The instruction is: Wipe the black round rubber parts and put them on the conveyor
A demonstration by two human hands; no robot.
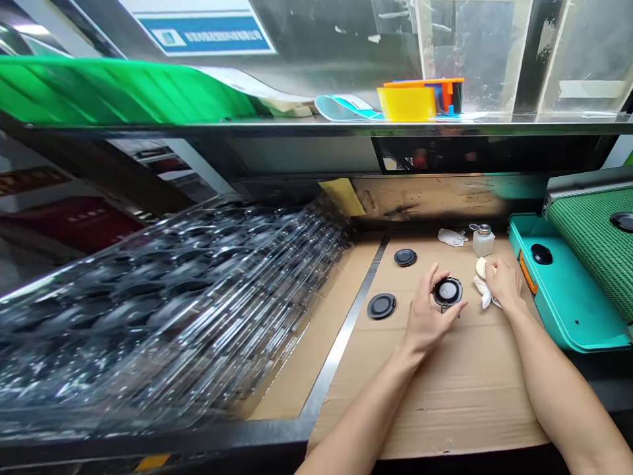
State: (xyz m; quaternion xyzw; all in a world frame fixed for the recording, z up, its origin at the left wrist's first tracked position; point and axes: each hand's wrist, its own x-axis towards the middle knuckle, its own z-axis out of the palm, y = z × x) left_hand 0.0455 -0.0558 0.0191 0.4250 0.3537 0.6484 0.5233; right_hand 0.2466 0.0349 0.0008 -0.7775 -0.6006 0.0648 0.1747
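My left hand (429,311) is closed around a round black part with a pale centre (448,291), holding it just above the cardboard sheet (445,389). My right hand (502,282) sits to its right, fingers curled on a crumpled white cloth (482,291) and touching a cream-coloured roll (481,267). Two more black round parts lie flat on the cardboard: one (381,306) left of my left hand, another (405,257) farther back.
A small clear bottle (482,240) and a white wipe (452,237) stand at the back. A teal machine with a green belt (588,264) carrying black discs fills the right. Stacked clear plastic trays (163,303) of black parts slope across the left. A shelf (316,122) overhangs.
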